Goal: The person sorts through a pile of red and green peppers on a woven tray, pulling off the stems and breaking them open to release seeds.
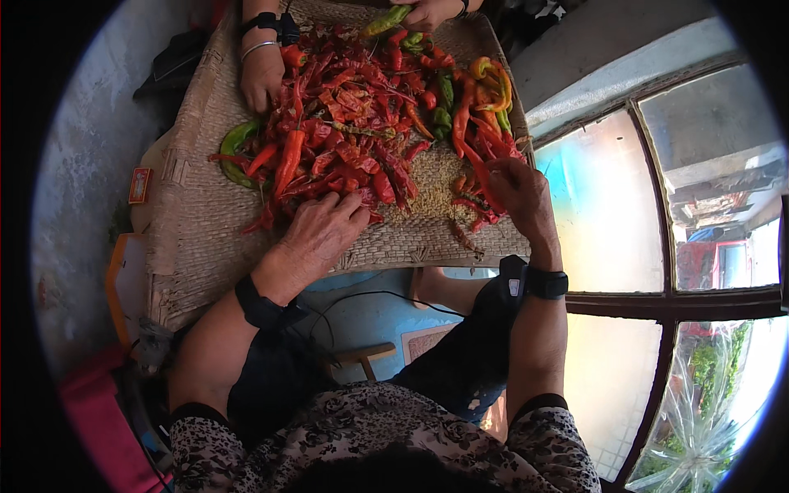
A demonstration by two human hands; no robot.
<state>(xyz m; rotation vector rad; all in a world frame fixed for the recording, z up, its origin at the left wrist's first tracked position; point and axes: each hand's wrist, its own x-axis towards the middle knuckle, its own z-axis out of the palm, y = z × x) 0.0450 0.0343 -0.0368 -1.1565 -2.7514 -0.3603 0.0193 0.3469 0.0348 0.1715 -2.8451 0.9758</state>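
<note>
A large heap of red chili peppers [345,107], many of them dried and wrinkled, lies on a woven mat tray [205,255]. My left hand [325,232] rests palm down on the heap's near edge, its fingers slightly apart and touching peppers. At the tray's right side, my right hand [524,197] is closed on a long red chili pepper [483,172], which slants up and left from the fingers. Pale seeds [436,185] are scattered on the weave between my hands. A green chili pepper [237,152] lies at the heap's left edge.
Across the tray, another person's hand [261,78] touches the heap, and their other hand [427,12] holds a green pepper [386,20]. Orange and yellow peppers [493,82] lie at the far right. A framed window [608,214] stands close on my right. A dark cable [386,294] hangs below the tray.
</note>
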